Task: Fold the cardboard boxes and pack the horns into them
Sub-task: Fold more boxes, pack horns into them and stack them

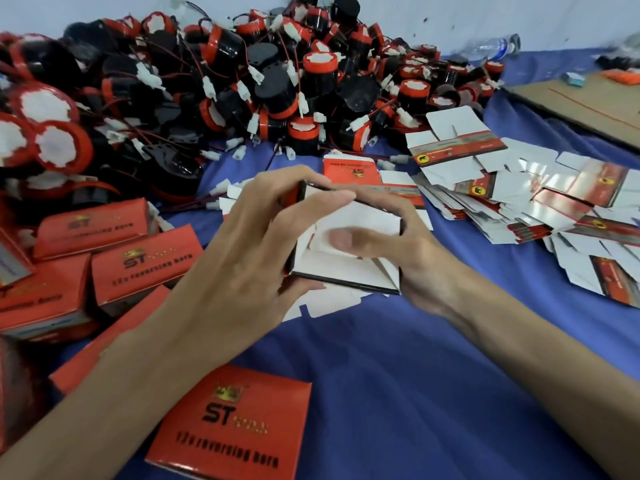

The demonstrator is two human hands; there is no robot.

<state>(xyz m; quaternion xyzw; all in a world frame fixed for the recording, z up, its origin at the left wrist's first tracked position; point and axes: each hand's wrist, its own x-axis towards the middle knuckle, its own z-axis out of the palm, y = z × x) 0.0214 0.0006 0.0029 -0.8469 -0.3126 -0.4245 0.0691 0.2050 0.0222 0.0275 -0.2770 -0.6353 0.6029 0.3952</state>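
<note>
Both hands on one half-folded cardboard box (pixel 349 251), held between them just above the blue-covered desk (pixel 398 358). Left hand (pixel 242 251) grips the box's left side, fingers (pixel 332 197) curled over the top edge, thumb underneath. Right hand (pixel 412 251) wraps the right end, thumb (pixel 341 237) pressing on the white inner flaps; other right fingers mostly hidden behind the box. Box: white inside, flaps partly tucked, black edge lines, red outer face showing at the left corner; open side faces the camera. Beyond the fingertips, a big pile of horns (pixel 221 84): black bodies, red rims, white paper centres, red wires with white plugs. Right of the fingers, a scattered heap of flat unfolded box blanks (pixel 512 195), white with red printed strips. Left of the left hand, closed red boxes (pixel 145 261) printed "ST 12v reversing horn"; one more closed red box (pixel 235 424) between the forearms, near the camera. Far right corner: plastic bottle (pixel 495 46) lying down, brown cardboard sheet (pixel 588 102).
</note>
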